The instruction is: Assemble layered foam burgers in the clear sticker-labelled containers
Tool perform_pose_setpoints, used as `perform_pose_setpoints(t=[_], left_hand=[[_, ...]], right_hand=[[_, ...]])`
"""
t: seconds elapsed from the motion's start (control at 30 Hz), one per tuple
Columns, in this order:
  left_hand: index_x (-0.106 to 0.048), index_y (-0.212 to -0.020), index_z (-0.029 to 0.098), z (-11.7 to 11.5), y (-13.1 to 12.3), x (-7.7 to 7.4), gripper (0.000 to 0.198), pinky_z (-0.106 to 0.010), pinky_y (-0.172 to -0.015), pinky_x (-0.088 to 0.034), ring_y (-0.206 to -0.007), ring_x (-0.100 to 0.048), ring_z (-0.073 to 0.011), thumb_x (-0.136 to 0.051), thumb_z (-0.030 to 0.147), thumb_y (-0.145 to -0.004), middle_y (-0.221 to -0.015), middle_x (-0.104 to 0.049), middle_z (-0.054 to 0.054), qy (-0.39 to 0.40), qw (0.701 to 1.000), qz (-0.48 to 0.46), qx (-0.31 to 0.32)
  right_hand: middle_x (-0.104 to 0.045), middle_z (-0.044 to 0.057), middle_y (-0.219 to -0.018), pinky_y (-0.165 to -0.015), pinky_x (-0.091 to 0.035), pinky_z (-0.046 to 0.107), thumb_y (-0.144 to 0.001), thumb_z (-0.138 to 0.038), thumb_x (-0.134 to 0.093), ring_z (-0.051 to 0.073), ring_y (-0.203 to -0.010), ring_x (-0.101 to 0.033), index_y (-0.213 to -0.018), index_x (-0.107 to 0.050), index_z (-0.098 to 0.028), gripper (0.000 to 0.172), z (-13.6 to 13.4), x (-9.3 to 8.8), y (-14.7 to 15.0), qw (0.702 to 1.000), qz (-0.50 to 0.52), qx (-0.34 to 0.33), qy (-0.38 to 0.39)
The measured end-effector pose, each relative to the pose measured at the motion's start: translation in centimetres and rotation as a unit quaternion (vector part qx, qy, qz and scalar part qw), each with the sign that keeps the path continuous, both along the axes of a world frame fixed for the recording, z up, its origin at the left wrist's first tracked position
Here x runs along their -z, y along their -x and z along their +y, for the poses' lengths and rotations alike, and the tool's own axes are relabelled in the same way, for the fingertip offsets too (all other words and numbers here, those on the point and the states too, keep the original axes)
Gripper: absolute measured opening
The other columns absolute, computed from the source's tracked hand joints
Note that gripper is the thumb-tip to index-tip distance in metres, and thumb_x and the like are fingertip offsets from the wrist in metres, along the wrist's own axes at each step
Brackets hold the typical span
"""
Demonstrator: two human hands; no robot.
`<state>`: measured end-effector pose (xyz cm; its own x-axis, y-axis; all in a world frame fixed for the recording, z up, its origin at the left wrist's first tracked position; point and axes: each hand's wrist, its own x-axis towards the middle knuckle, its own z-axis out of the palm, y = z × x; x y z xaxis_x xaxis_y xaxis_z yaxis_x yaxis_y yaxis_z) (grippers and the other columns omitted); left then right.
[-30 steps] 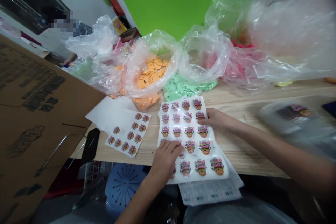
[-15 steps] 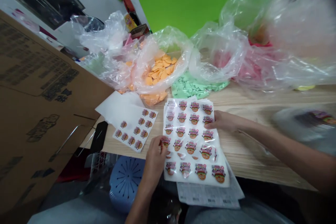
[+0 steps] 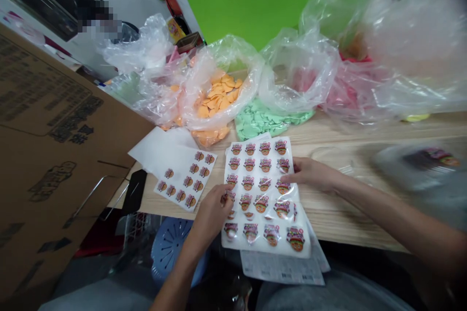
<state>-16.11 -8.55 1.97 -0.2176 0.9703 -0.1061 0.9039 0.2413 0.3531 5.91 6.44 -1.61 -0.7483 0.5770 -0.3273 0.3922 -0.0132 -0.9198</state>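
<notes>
The left of the view is filled by a large brown cardboard box (image 3: 47, 155) printed in black, and beside it a pale wooden table (image 3: 346, 214) is seen running off to the right. Along its far side crumpled clear plastic bags (image 3: 401, 58) are heaped. Flat orange pieces (image 3: 219, 95) are held in one, flat green pieces (image 3: 260, 120) are spilled at the mouth of the next, and pink pieces (image 3: 339, 95) are glimpsed further right. Under the near edge a blue slotted plastic stool (image 3: 170, 248) is caught. Now the centre: a glossy white sheet of cartoon stickers (image 3: 264, 189), four to a row, is laid on the table with its near end hung out over the edge, and printed white paper sheets (image 3: 284, 269) are tucked beneath it. Just to its left a smaller white sticker sheet (image 3: 184, 180) is spread flat, stickered only on its near half. The right hand (image 3: 310, 173) is set against the big sheet's right edge, fingers close together; whether that edge is pinched or merely pressed cannot be told. The left hand (image 3: 211, 214) is brought up from below, thumb and forefinger closed on the sheet's left edge, right at a sticker. A flat black object (image 3: 134, 192) is seen at the table's left corner.
</notes>
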Motion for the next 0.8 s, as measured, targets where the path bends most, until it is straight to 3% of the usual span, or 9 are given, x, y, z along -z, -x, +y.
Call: perform_pose_setpoints(t=[0.07, 0.13, 0.23, 0.37, 0.43, 0.5, 0.6, 0.67, 0.8], left_hand=[[-0.053, -0.099, 0.018, 0.1, -0.2, 0.1, 0.028, -0.027, -0.074, -0.046, -0.082, -0.059, -0.0153, -0.045, 0.007, -0.074, -0.09, -0.062, -0.004, 0.004, 1.0, 0.006, 0.001], [-0.051, -0.102, 0.017, 0.1, -0.6, 0.2, 0.029, -0.031, -0.076, -0.045, -0.086, -0.058, -0.0178, -0.045, 0.009, -0.075, -0.093, -0.061, -0.006, 0.012, 1.0, 0.018, -0.002], [-0.049, -0.107, 0.015, 0.2, -1.0, 0.3, 0.032, -0.036, -0.073, -0.045, -0.083, -0.058, -0.0219, -0.045, 0.012, -0.075, -0.096, -0.056, -0.01, 0.027, 0.999, 0.045, -0.015], [-0.05, -0.106, 0.013, 0.4, -1.0, 0.4, 0.033, -0.038, -0.077, -0.043, -0.086, -0.056, -0.0242, -0.047, 0.011, -0.073, -0.092, -0.054, -0.011, 0.042, 0.997, 0.057, -0.011], [-0.049, -0.106, 0.015, 0.5, -0.9, 0.5, 0.034, -0.037, -0.083, -0.04, -0.091, -0.054, -0.023, -0.046, 0.01, -0.073, -0.093, -0.056, -0.009, 0.044, 0.998, 0.042, -0.001], [-0.047, -0.108, 0.017, 0.6, -0.7, 0.5, 0.035, -0.032, -0.081, -0.041, -0.089, -0.055, -0.0191, -0.044, 0.01, -0.074, -0.093, -0.058, -0.006, 0.048, 0.999, 0.018, 0.0], [-0.039, -0.114, 0.018, 0.6, -0.3, 0.3, 0.04, -0.025, -0.071, -0.043, -0.079, -0.057, -0.0144, -0.041, 0.011, -0.074, -0.092, -0.059, -0.003, 0.057, 0.998, -0.014, -0.006], [-0.035, -0.117, 0.017, 0.5, 0.1, 0.1, 0.043, -0.023, -0.066, -0.042, -0.074, -0.057, -0.0137, -0.041, 0.012, -0.075, -0.087, -0.059, -0.002, 0.067, 0.997, -0.025, -0.01], [-0.051, -0.092, 0.016, 0.5, 1.1, -0.6, 0.018, -0.021, -0.053, -0.035, -0.059, -0.053, -0.0125, -0.041, 0.019, -0.078, -0.065, -0.055, 0.002, 0.112, 0.993, -0.042, 0.018]], right_hand=[[-0.06, 0.006, -0.113, -0.084, -0.046, 0.035, -0.068, -0.026, -0.063, 0.024, -0.098, -0.057, -0.124, -0.043, -0.023, 0.059, -0.8, -0.2, 0.0, 0.999, -0.012, 0.016, -0.03], [-0.048, 0.012, -0.125, -0.087, -0.042, 0.041, -0.063, -0.021, -0.067, 0.029, -0.105, -0.053, -0.138, -0.013, -0.022, 0.093, -1.6, -0.2, 0.2, 0.996, -0.04, 0.042, -0.071], [-0.038, 0.018, -0.13, -0.085, -0.041, 0.047, -0.061, -0.017, -0.067, 0.035, -0.107, -0.049, -0.138, 0.013, -0.023, 0.111, -2.5, 0.0, 0.7, 0.989, -0.074, 0.054, -0.116], [-0.034, 0.021, -0.13, -0.084, -0.04, 0.048, -0.066, -0.012, -0.063, 0.036, -0.108, -0.046, -0.138, 0.012, -0.02, 0.105, -3.6, -0.7, 1.0, 0.959, -0.124, 0.077, -0.243], [-0.027, 0.024, -0.135, -0.092, -0.033, 0.05, -0.067, -0.015, -0.065, 0.038, -0.117, -0.036, -0.139, 0.002, -0.011, 0.098, -4.3, -1.4, 1.2, 0.911, -0.146, 0.118, -0.367], [-0.027, 0.023, -0.136, -0.097, -0.025, 0.049, -0.072, -0.021, -0.063, 0.036, -0.121, -0.029, -0.136, -0.017, -0.007, 0.08, -5.3, -2.1, 1.9, 0.889, -0.114, 0.092, -0.434], [-0.055, 0.013, -0.113, -0.09, -0.034, 0.041, -0.078, -0.027, -0.058, 0.027, -0.107, -0.045, -0.109, -0.055, -0.015, 0.034, -6.7, -2.4, 3.8, 0.908, -0.04, -0.048, -0.414], [-0.064, 0.005, -0.085, -0.077, -0.04, 0.032, -0.082, -0.024, -0.053, 0.019, -0.085, -0.056, -0.083, -0.062, -0.018, 0.011, -7.3, -2.2, 5.2, 0.914, -0.03, -0.097, -0.392], [-0.064, 0.001, -0.068, -0.057, -0.037, 0.022, -0.086, -0.016, -0.042, 0.013, -0.064, -0.058, -0.074, -0.056, -0.017, 0.019, -7.5, -1.5, 6.9, 0.92, -0.044, -0.094, -0.377]])
